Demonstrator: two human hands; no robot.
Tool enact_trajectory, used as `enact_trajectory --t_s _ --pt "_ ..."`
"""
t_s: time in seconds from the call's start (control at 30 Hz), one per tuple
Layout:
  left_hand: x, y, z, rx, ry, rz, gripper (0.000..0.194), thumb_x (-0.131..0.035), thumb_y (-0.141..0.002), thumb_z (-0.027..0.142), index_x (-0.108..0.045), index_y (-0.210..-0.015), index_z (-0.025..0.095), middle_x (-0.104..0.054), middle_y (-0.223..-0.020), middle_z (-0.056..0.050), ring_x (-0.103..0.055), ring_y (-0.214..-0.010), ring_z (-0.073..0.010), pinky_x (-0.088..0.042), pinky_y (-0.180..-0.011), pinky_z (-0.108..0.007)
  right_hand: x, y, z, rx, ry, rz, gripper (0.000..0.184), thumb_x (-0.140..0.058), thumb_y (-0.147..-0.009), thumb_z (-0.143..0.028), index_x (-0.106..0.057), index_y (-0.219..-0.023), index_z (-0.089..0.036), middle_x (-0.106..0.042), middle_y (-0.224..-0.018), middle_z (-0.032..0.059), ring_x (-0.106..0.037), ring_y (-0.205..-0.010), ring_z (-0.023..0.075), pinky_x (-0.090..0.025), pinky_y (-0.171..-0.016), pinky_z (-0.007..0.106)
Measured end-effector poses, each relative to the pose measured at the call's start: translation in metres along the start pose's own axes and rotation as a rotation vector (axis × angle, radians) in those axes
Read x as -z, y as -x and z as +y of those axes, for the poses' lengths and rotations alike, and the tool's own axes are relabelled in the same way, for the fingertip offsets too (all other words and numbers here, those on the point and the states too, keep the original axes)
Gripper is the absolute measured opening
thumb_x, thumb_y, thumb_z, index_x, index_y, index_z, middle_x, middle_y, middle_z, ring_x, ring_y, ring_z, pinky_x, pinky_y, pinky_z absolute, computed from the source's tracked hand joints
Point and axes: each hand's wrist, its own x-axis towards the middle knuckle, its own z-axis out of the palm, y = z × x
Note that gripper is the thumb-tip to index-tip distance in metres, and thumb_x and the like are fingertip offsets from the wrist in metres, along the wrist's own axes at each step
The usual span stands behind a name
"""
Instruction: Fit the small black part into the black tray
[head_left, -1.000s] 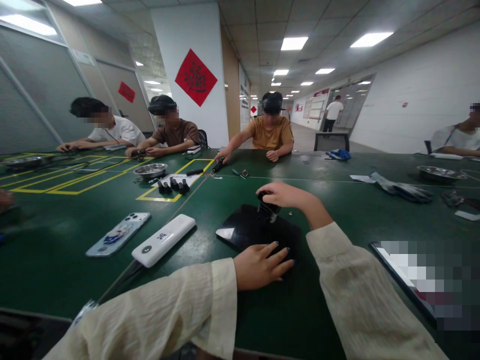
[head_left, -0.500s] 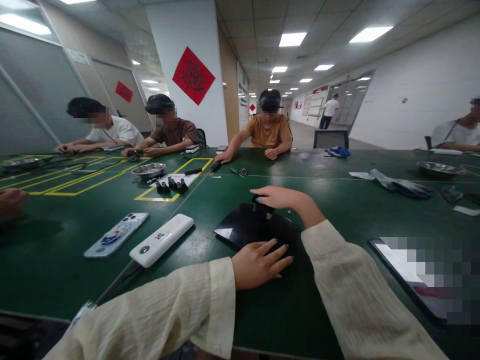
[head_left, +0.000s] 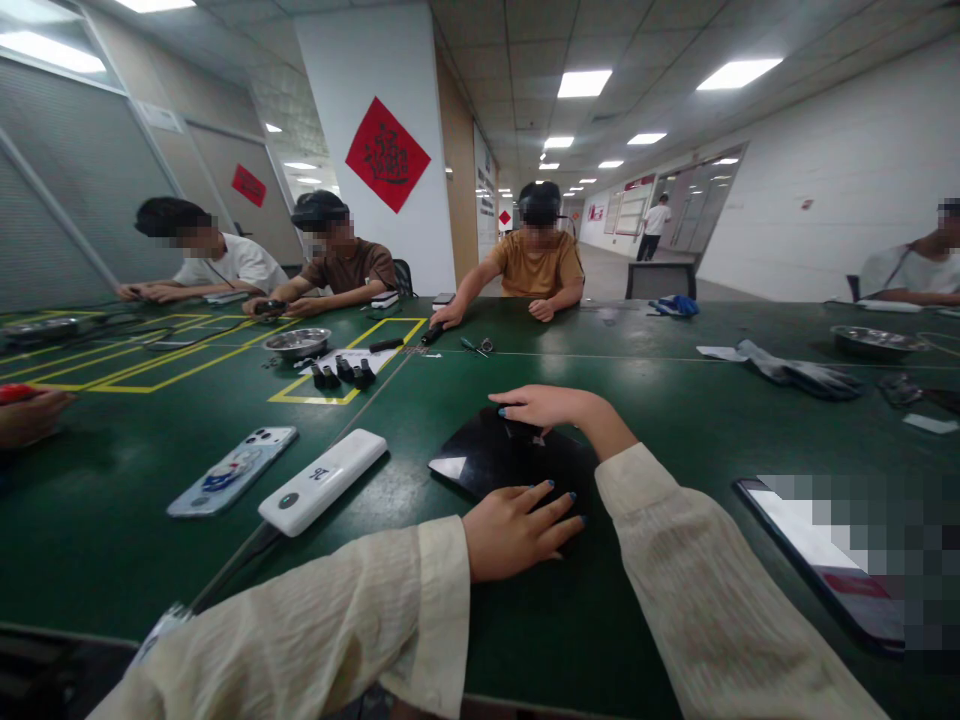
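Observation:
A glossy black plate [head_left: 480, 460] lies flat on the green table [head_left: 600, 620] in front of me. My left hand [head_left: 521, 525] rests palm down on the plate's near edge, fingers spread. My right hand [head_left: 555, 408] lies low over the plate's far side, palm down with the fingers stretched to the left. It covers a small dark part, of which only a sliver shows under the palm; whether the fingers grip it is hidden.
A phone [head_left: 232, 470] and a white power bank [head_left: 322, 480] lie to the left, a dark tablet [head_left: 795, 530] to the right. Farther off are small black parts [head_left: 343, 372], metal bowls [head_left: 298, 342], and gloves [head_left: 795, 372]. Several people sit around the table; another person's hand [head_left: 30, 415] is at far left.
My right hand has lowered onto the plate, and the black part it held upright is now hidden beneath the palm. My left hand has stayed put.

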Motion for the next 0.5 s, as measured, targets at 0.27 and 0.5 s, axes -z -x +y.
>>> enact_trajectory --t_s 0.27,0.5 --pt "0.0 0.0 -0.001 -0.004 0.024 -0.016 0.039 -0.04 -0.09 0.041 -0.048 -0.122 0.022 -0.052 -0.125 -0.005 -0.054 -0.106 -0.0241 -0.052 -0.071 -0.032 0.028 0.0 0.062 -0.432 0.036 0.253 0.055 -0.034 -0.087 -0.051 -0.046 -0.124 -0.014 -0.06 -0.108 0.015 -0.06 -0.075 0.0139 -0.047 -0.055 0.019" --pt "0.003 0.002 -0.001 0.027 0.137 -0.063 0.039 -0.039 -0.089 0.039 -0.046 -0.123 0.02 -0.05 -0.128 -0.006 -0.05 -0.111 -0.0256 -0.05 -0.076 -0.034 0.013 -0.015 0.103 -0.677 0.146 0.147 0.03 -0.048 -0.083 -0.027 -0.064 -0.076 -0.002 -0.058 -0.053 0.009 -0.055 -0.047 0.0136 -0.044 -0.052 0.025"
